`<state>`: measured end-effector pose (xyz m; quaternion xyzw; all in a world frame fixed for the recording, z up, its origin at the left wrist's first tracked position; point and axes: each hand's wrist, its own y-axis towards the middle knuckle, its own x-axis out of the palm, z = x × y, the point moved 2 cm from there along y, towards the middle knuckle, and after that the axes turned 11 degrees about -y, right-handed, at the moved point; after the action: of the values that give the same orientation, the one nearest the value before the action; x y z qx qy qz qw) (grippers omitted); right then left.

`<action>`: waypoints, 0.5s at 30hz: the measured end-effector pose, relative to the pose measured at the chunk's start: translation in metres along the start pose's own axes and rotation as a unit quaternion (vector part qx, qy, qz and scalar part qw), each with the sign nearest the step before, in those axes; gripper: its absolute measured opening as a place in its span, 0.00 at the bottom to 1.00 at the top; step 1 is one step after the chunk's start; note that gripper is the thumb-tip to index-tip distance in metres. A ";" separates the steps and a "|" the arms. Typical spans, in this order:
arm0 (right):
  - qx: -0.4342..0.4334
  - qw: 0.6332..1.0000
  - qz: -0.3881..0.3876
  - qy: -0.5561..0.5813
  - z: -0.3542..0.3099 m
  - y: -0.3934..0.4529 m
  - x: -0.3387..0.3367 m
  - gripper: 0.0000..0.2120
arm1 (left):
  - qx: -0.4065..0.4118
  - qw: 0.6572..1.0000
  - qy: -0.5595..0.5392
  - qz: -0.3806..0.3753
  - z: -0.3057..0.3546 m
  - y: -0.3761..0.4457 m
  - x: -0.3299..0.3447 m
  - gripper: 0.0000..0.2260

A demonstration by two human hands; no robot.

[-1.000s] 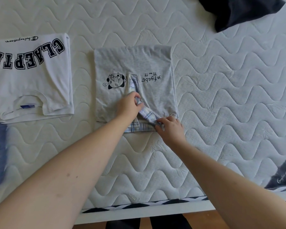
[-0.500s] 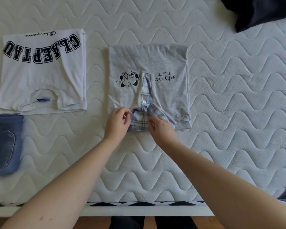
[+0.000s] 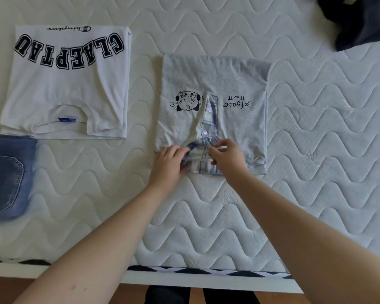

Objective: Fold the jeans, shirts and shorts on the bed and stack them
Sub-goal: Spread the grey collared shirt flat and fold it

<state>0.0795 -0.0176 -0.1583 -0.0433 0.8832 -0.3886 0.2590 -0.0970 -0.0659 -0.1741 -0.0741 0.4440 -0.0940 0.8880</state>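
A folded grey shirt with a cartoon print and a plaid collar lies in the middle of the bed. At its near edge both hands work on the collar. My left hand pinches the collar's left side. My right hand pinches the collar's right flap just below the button placket. To the left lies a folded white shirt with black letters. Folded blue jeans lie at the far left, partly out of frame.
The quilted white mattress fills the view, with its near edge at the bottom. A dark navy garment lies crumpled at the top right corner. Wooden floor shows below the bed edge.
Both hands have closed in on the plaid collar at the shirt's near edge; the left hand came down from the placket, and the right hand moved up onto the collar flap.
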 end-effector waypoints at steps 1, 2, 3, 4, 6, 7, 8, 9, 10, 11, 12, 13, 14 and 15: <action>-0.013 1.000 -0.010 0.019 -0.002 -0.002 -0.001 0.05 | 0.009 1.000 -0.005 0.006 0.003 0.002 0.001 0.20; -0.029 0.999 -0.022 0.029 -0.004 -0.003 -0.002 0.06 | 0.014 1.000 -0.018 0.017 0.006 0.004 0.002 0.19; -0.046 0.998 -0.034 0.035 -0.006 -0.004 -0.002 0.07 | 0.015 0.999 -0.038 0.028 0.009 0.007 0.002 0.16; -0.061 0.996 -0.042 0.039 -0.009 -0.003 -0.002 0.09 | 0.010 0.997 -0.064 0.040 0.012 0.011 0.002 0.12; -0.078 0.995 -0.049 0.038 -0.013 -0.001 -0.001 0.16 | -0.031 0.987 -0.150 0.048 0.015 0.017 0.001 0.06; -0.086 0.995 -0.050 0.030 -0.015 0.001 -0.001 0.17 | -0.068 0.976 -0.199 0.050 0.014 0.021 0.000 0.08; -0.097 0.994 -0.051 0.019 -0.017 0.003 -0.001 0.18 | -0.105 0.965 -0.235 0.056 0.012 0.025 -0.002 0.10; -0.106 0.993 -0.049 0.006 -0.018 0.005 -0.002 0.19 | -0.136 0.955 -0.256 0.065 0.009 0.028 -0.004 0.13; -0.112 0.993 -0.046 -0.008 -0.019 0.007 -0.003 0.19 | -0.159 0.950 -0.261 0.070 0.005 0.032 -0.006 0.14; -0.115 0.992 -0.037 -0.024 -0.020 0.009 -0.004 0.18 | -0.172 0.948 -0.258 0.070 0.002 0.035 -0.008 0.14; -0.119 0.992 -0.022 -0.043 -0.020 0.011 -0.005 0.17 | -0.179 0.950 -0.249 0.065 -0.001 0.038 -0.009 0.13; -0.124 0.990 0.000 -0.068 -0.019 0.012 -0.008 0.15 | -0.181 0.952 -0.238 0.059 -0.004 0.042 -0.011 0.12; -0.129 0.986 0.027 -0.102 -0.017 0.013 -0.010 0.14 | -0.181 0.955 -0.227 0.053 -0.006 0.045 -0.011 0.11; -0.131 0.980 0.052 -0.144 -0.013 0.014 -0.013 0.14 | -0.181 0.958 -0.217 0.046 -0.007 0.049 -0.011 0.09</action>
<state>0.0861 0.0047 -0.1550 -0.0860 0.8811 -0.2452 0.3952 -0.1041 -0.0163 -0.1800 -0.2314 0.2533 0.0472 0.9381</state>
